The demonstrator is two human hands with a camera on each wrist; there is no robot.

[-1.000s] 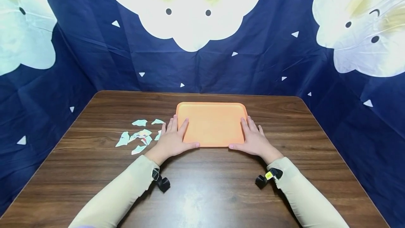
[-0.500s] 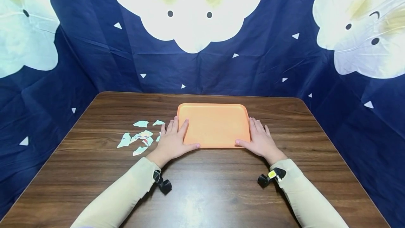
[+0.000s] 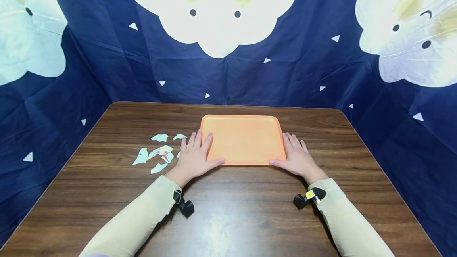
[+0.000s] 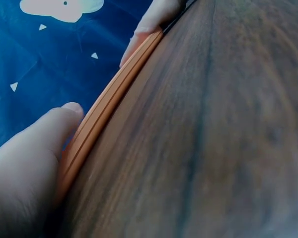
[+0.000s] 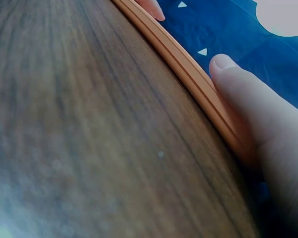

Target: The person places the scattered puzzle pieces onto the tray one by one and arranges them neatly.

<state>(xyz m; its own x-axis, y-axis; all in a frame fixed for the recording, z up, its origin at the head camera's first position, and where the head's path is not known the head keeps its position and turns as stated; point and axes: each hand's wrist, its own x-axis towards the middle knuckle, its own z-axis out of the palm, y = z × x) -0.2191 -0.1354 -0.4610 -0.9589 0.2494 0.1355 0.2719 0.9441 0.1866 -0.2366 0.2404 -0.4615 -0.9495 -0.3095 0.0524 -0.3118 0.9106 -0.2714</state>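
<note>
Head view alone shows us paper scraps (image 3: pixel 142 155); our left hand (image 3: pixel 194 157) and right hand (image 3: pixel 298 158), fingers spread, touch the orange tray's (image 3: pixel 244 140) ends on the counter (image 3: pixel 246 205), its grooved side (image 5: pixel 191 78) showing in wrist views.

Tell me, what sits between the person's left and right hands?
An orange tray lies on the wooden table between the left hand and the right hand. The head view shows this plainly.

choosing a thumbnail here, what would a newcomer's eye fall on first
Probably the bright orange tray, lying on the dark wooden table. Next, the big white cloud face, upside down on the navy backdrop behind. Pale scraps lie left of the tray.
</note>
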